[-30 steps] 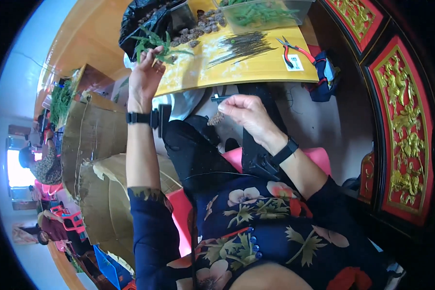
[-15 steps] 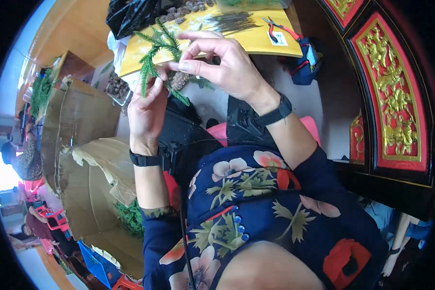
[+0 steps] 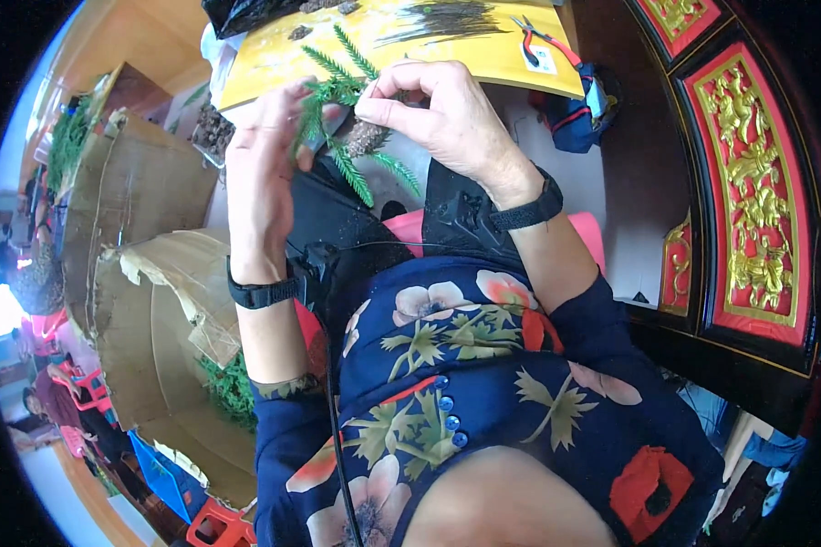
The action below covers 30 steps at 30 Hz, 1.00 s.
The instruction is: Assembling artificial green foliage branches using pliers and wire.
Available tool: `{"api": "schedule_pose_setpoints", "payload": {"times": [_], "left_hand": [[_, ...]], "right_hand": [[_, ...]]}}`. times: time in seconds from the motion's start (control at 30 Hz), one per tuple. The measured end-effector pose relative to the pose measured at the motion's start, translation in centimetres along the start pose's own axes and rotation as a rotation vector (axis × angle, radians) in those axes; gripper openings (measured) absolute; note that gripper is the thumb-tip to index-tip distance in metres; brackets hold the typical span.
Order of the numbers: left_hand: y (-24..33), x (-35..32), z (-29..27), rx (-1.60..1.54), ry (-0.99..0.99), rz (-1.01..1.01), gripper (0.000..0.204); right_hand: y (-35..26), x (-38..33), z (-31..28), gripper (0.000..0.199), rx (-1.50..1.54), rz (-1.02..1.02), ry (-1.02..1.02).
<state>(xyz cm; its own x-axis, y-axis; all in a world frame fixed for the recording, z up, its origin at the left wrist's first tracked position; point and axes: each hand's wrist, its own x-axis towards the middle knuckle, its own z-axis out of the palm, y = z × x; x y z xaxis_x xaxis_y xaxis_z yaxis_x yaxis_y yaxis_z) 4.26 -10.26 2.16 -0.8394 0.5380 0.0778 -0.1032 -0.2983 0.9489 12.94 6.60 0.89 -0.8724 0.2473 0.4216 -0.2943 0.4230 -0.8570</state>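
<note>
A green pine sprig [image 3: 350, 173] with several needle-covered arms hangs above my lap, a brown pine cone [image 3: 368, 137] at its middle. My right hand [image 3: 452, 118] pinches the sprig near its centre between thumb and bent fingers. Just left of the sprig is my left hand [image 3: 263, 146], its fingers blurred by motion and partly behind green needles. Whether those fingers grip anything does not show.
Beyond my hands a yellow board [image 3: 356, 46] carries thin dark stems [image 3: 447, 20] and red-handled pliers [image 3: 545, 41]. At left stands a torn cardboard box [image 3: 155, 191] with greenery [image 3: 231, 387] inside. A tray of pine cones [image 3: 213, 132] is beside it. Carved red-and-gold panels [image 3: 748, 201] line the right.
My left hand has shifted left and its fingers have come away from the sprig's centre. The sprig and cone have moved slightly right, still pinched by my right hand.
</note>
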Motion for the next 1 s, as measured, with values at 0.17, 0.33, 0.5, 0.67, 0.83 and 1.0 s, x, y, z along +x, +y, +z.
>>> {"api": "schedule_pose_setpoints", "payload": {"times": [0.17, 0.33, 0.5, 0.67, 0.83, 1.0], "left_hand": [[-0.6, -0.2, 0.4, 0.278, -0.094, 0.061, 0.022], [-1.0, 0.0, 0.3, 0.13, -0.095, 0.042, 0.017], [-1.2, -0.4, 0.7, 0.076, -0.109, 0.017, 0.014], [-1.1, -0.8, 1.3, 0.077, -0.124, 0.013, 0.013], [-1.0, -0.7, 1.3, -0.036, -0.1, -0.08, 0.013], [-1.1, -0.5, 1.0, -0.142, -0.114, -0.156, 0.014]], "right_hand": [[0.1, -0.2, 0.5, 0.018, -0.046, 0.017, -0.006], [-0.1, -0.5, 0.5, 0.017, -0.112, -0.02, 0.015], [-0.5, -0.7, 0.4, 0.017, -0.146, -0.022, 0.022], [-0.8, -0.6, 0.3, 0.016, -0.187, -0.016, 0.004], [-1.1, -0.4, 0.0, 0.016, -0.219, 0.008, -0.012], [-1.4, -0.3, -0.2, 0.016, -0.238, 0.016, -0.025]]}}
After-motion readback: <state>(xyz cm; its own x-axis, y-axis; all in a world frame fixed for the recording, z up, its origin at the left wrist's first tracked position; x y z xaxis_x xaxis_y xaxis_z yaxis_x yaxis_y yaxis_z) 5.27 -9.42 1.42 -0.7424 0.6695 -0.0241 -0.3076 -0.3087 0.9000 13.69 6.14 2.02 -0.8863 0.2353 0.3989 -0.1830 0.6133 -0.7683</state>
